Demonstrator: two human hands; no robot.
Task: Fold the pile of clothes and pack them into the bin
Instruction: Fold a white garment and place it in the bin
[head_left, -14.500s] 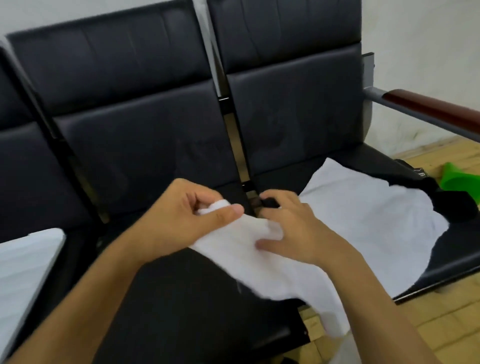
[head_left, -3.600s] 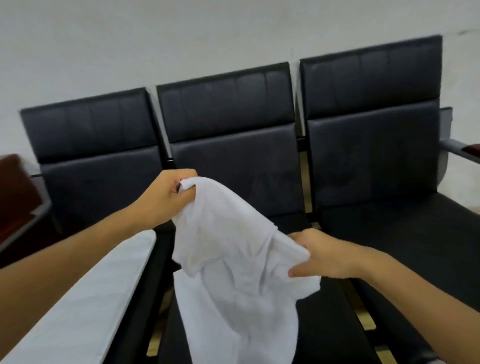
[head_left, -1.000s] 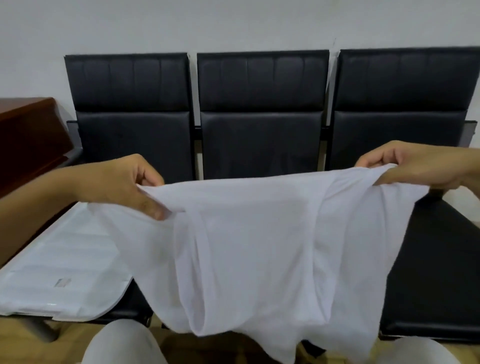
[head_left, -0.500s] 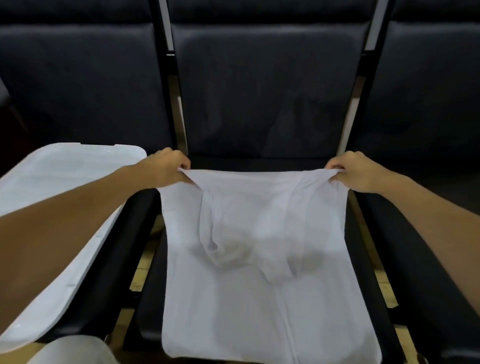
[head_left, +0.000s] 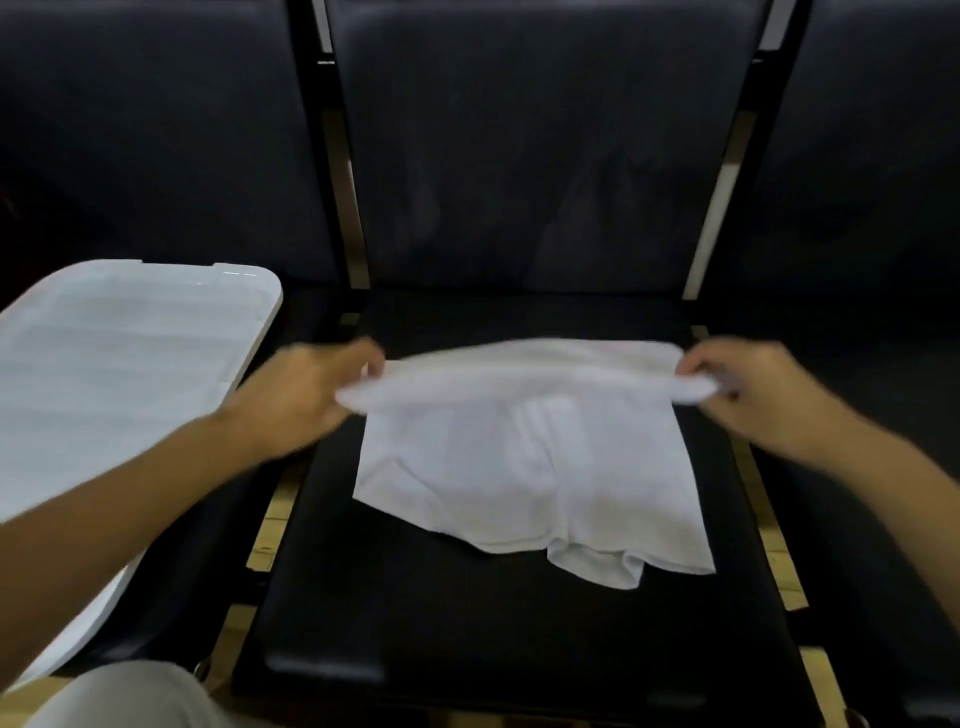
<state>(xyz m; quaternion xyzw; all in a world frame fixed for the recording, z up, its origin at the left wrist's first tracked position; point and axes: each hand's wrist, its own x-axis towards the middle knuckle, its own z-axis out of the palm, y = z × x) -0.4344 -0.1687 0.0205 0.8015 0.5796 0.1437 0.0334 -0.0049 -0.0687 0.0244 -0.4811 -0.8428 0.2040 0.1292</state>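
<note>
A white garment (head_left: 524, 457) lies on the middle black seat (head_left: 467, 613), its far part doubled over toward me. My left hand (head_left: 306, 389) pinches the garment's left corner. At the opposite corner my right hand (head_left: 748, 384) pinches the cloth. Both hands are blurred by motion. The garment's near hem sits rumpled at about the seat's middle. A white bin lid (head_left: 104, 374) rests on the left seat; the bin itself is hidden.
Black padded backrests (head_left: 530, 156) stand behind the three seats. Metal frame bars and wooden floor (head_left: 267, 525) show in the gaps between seats. My knee (head_left: 119, 696) in light trousers is at the bottom left.
The garment, earlier held up spread in the air and then laid full length over the seat, is now drawn farther onto the seat with its top edge folding toward me.
</note>
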